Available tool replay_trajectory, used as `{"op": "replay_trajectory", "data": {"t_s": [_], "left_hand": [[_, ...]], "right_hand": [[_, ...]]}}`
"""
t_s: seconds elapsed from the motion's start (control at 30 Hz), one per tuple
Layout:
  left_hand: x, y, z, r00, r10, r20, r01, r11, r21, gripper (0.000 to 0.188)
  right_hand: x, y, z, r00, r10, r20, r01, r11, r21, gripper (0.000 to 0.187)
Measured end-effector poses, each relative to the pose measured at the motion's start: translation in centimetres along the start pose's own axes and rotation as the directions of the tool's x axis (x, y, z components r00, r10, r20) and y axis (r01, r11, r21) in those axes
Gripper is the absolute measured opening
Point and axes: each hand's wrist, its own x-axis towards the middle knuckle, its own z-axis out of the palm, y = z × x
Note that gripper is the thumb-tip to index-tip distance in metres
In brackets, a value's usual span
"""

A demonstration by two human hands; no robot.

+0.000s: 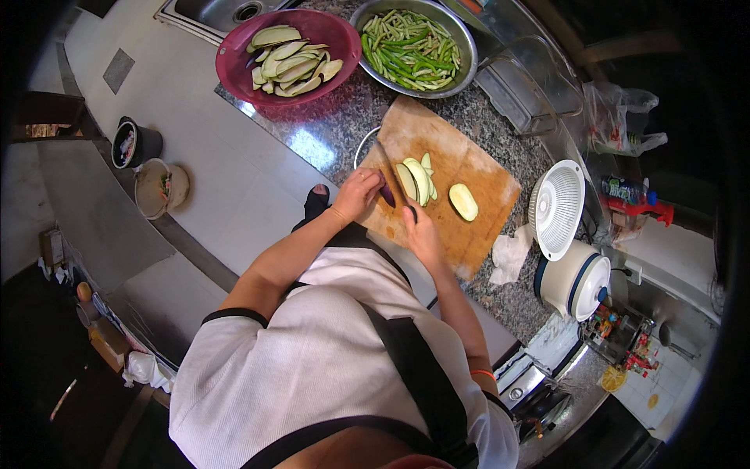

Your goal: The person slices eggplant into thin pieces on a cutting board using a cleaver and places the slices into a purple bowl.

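My left hand (359, 194) is closed on a purple eggplant piece (387, 193) near the left side of a wooden cutting board (426, 129). Gripping the dark handle of a kitchen knife (391, 168), my right hand (424, 232) is at the board's near edge. The blade points away from me, between the eggplant in my left hand and several pale eggplant slices (416, 180). Farther right on the board lies an oval eggplant piece (463, 202), its cut face up. My fingers partly hide the held piece.
Beyond the board stand a red plastic basin (226, 72) of eggplant slices and a steel bowl (469, 66) of green beans. To the right are a white strainer (556, 209), a pot (569, 279) and a crumpled cloth or paper (510, 254). Two buckets (183, 187) stand on the floor leftward.
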Motion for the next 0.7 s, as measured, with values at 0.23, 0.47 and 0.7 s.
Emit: {"op": "replay_trajectory", "data": {"t_s": [0.23,0.47,0.7], "left_hand": [[-0.2,-0.2,0.0,1.0,-0.021,0.006,0.021,1.0,-0.005,0.007],[-0.1,0.0,-0.1,1.0,0.006,0.002,-0.006,1.0,-0.006,0.007],[-0.3,-0.2,-0.1,0.999,-0.001,0.04,0.002,1.0,-0.016,0.006]], "right_hand": [[-3.6,-1.1,-2.4,0.995,0.062,0.084,-0.059,0.997,-0.04,0.037],[-3.9,0.4,-1.6,0.991,0.098,0.088,-0.091,0.993,-0.081,0.036],[0.3,0.9,0.8,0.997,0.045,0.07,-0.044,0.999,-0.012,0.038]]}}
